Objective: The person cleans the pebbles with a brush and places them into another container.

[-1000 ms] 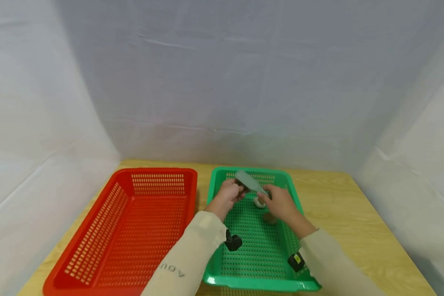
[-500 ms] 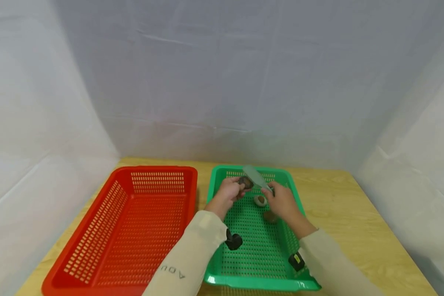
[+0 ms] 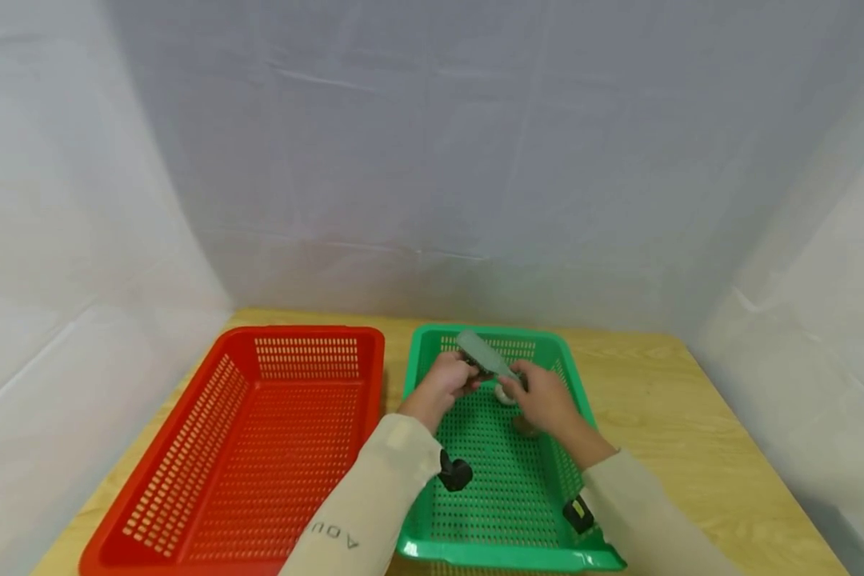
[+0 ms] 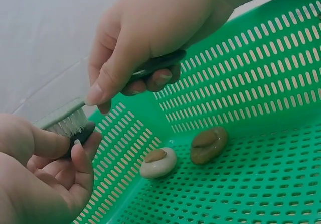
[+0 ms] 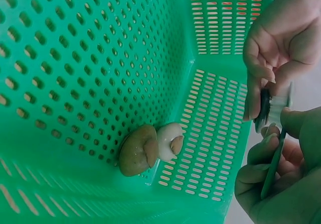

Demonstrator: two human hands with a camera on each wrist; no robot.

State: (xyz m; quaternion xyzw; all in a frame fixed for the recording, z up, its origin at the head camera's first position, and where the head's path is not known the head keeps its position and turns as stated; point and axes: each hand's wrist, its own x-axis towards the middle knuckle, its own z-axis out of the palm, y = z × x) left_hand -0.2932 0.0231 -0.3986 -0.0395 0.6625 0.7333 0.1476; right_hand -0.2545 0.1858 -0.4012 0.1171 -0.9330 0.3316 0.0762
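Observation:
My left hand [image 3: 445,381] pinches a dark, smooth stone [image 5: 264,106] between thumb and fingers, over the far part of the green basket [image 3: 570,352]. My right hand [image 3: 547,402] grips the handle of a grey-green brush [image 3: 486,354]. In the left wrist view its white bristles [image 4: 72,123] press against the stone's upper face. From the head view the brush head hides most of the stone. Below the hands, on the basket floor, lie a whitish stone [image 4: 160,170] with a brown patch and a brownish stone [image 4: 209,146], close beside each other.
To the left stands a red slotted basket [image 3: 298,448], side by side with the green one. Both rest on a wooden table [image 3: 662,408]. White sheeting [image 3: 418,160] rises behind and at both sides. Black wrist devices [image 3: 455,474] hang over the green basket.
Half a second ago the brush was lifted to the right, showing a brown patch on the dark stone. Now it is back down over the stone, as it was a second ago.

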